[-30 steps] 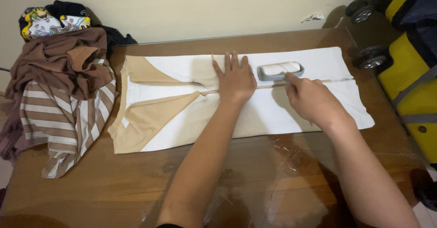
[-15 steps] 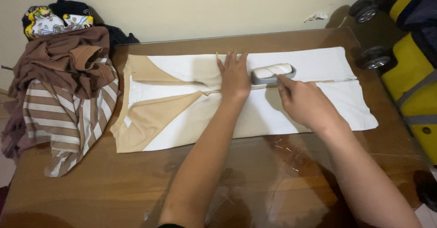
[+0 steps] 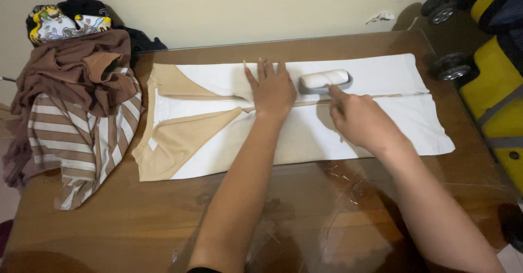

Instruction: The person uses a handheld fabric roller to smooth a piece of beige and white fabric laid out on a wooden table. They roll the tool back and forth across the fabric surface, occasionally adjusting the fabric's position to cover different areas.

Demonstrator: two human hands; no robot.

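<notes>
Where two hands meet: one roller.

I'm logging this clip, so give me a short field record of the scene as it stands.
Left hand: flat, pressing the folded white and beige garment
Right hand: gripping the grey-framed white lint roller on the garment
Surface: brown wooden table
Left side: pile of brown and striped clothes
Right side: yellow wheeled suitcase
</notes>
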